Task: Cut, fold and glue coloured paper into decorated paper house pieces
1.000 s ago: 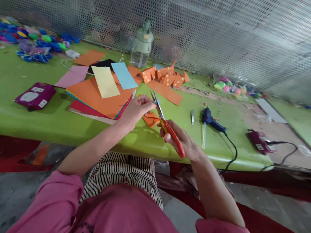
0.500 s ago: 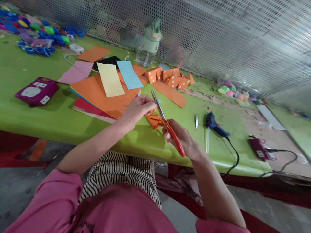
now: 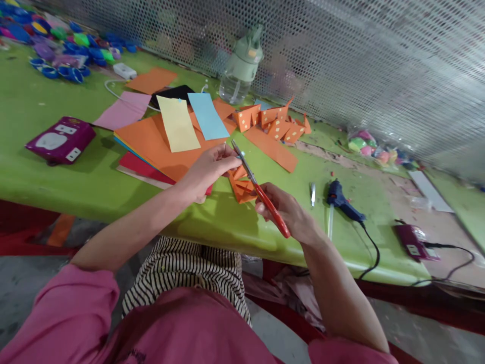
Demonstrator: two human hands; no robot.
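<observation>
My right hand (image 3: 282,210) is wrapped around the red handles of a pair of scissors (image 3: 270,208), whose blades point up and left and look nearly together. Close to the blades, my left hand (image 3: 214,167) is closed in a pinch. A tiny pale-blue bit, apparently a small piece of paper (image 3: 243,153), shows at its fingertips, mostly hidden by fingers and blades. Under the scissors lies a folded orange paper piece (image 3: 242,191). Left of it, my left forearm passes over a stack of coloured paper (image 3: 151,144) with a cream sheet (image 3: 179,126) and a light-blue sheet (image 3: 209,117) on top.
Behind stand folded orange paper shapes with pale dots (image 3: 280,126), an orange strip (image 3: 273,149) and a water bottle (image 3: 240,68). Rightward lie a small metal tool (image 3: 312,194), a corded glue gun (image 3: 343,199) and a purple power box (image 3: 415,241). Another purple box (image 3: 60,140) sits left.
The scissor blades, slightly parted before, have come together. My left hand has shifted slightly left from the blades. The whole view has moved a little.
</observation>
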